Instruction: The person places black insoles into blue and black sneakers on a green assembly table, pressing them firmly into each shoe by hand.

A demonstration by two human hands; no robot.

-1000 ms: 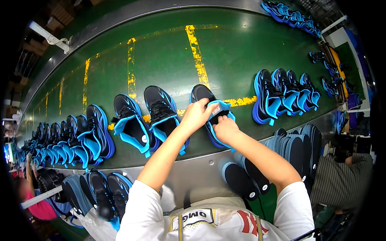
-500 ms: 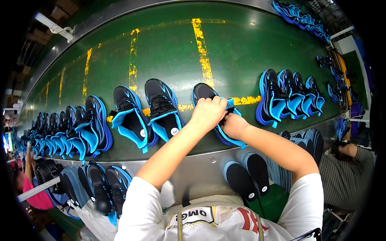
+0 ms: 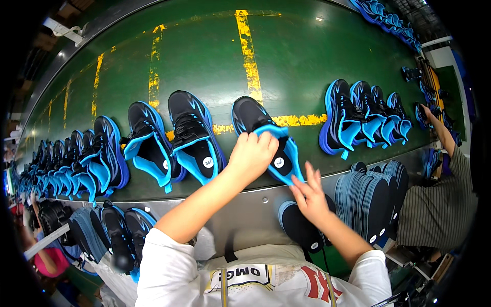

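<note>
A black and blue sneaker point(image 3: 249, 113) lies on the green work surface in front of me, toe pointing away. My left hand point(image 3: 254, 155) is closed on the tongue and collar at its opening. Inside, a black insole point(image 3: 280, 174) with a round white label shows. Just off the blue heel, my right hand point(image 3: 312, 198) is open, its fingers spread and nothing in them. Two similar sneakers, one point(image 3: 190, 115) nearer and one point(image 3: 144, 120) farther left, stand beside it with insoles visible inside.
More sneakers line up at left point(image 3: 110, 148) and right point(image 3: 338, 117). Along the metal edge point(image 3: 245, 207) lie loose insoles point(image 3: 296, 222) and a thick insole stack point(image 3: 353, 199). Two sneakers point(image 3: 116, 230) sit lower left. A person in a striped shirt point(image 3: 434, 199) reaches in at right.
My right hand has come out of the sneaker's opening toward me and spread its fingers. The insole inside now shows. The sneakers have shifted slightly left in view; the striped-shirted person's arm now reaches forward.
</note>
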